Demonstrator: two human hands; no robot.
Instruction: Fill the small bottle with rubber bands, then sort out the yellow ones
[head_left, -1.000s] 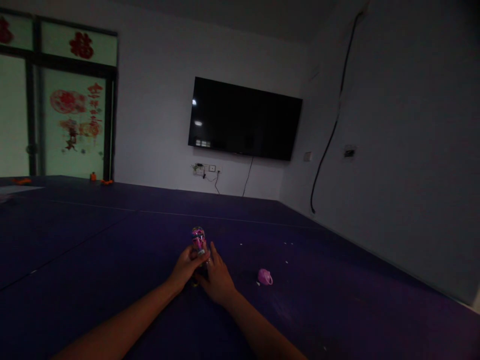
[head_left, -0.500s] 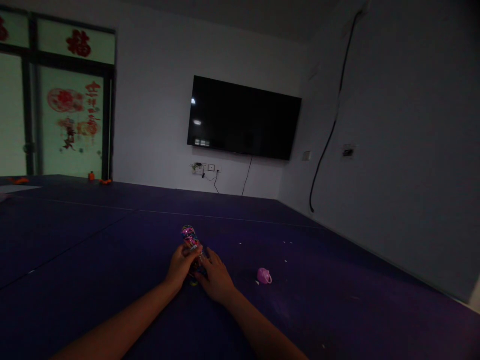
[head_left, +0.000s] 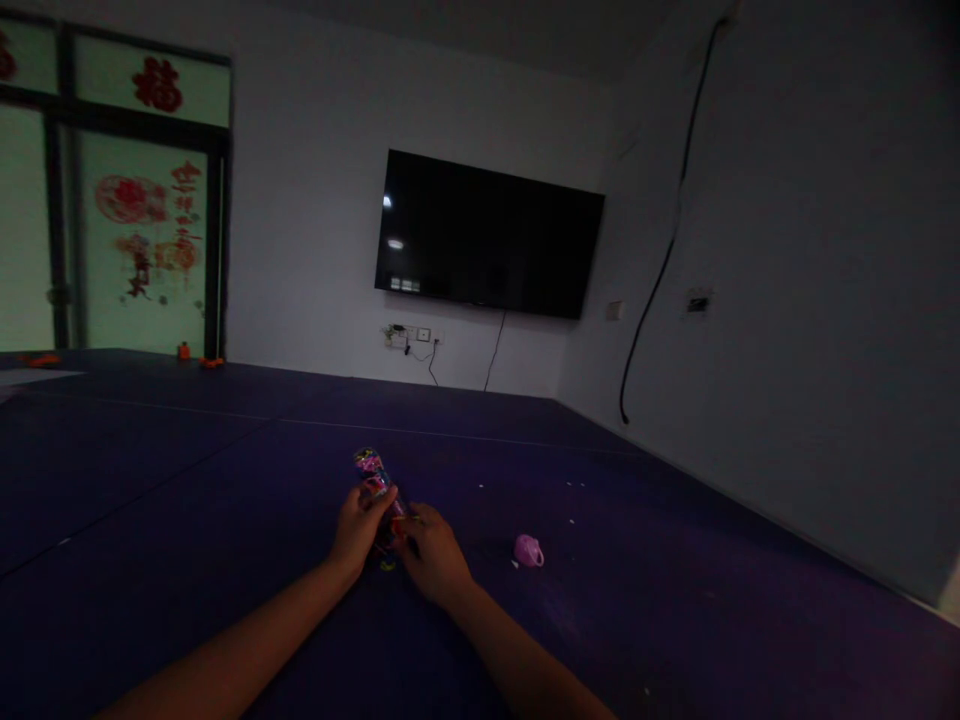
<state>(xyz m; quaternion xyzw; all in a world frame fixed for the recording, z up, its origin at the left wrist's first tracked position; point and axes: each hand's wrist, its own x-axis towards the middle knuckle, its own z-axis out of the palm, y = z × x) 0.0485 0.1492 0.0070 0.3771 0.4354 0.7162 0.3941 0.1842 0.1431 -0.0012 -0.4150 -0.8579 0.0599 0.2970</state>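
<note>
Purple surface (head_left: 262, 500), near centre: our left hand (head_left: 354, 532) clasps a colourful tube (head_left: 370, 464), apparently steadying it for our right hand (head_left: 439, 560). We cannot discern the right's grip in dim light.

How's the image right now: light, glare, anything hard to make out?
Head view: dim overall, brightest at the frosted door; head view: light reflections on the dark TV screen; head view: glints and low light blur the detail of the shiny multicoloured item at the hands; head view: the TV looks slanted, perhaps partly lens distortion.
</note>
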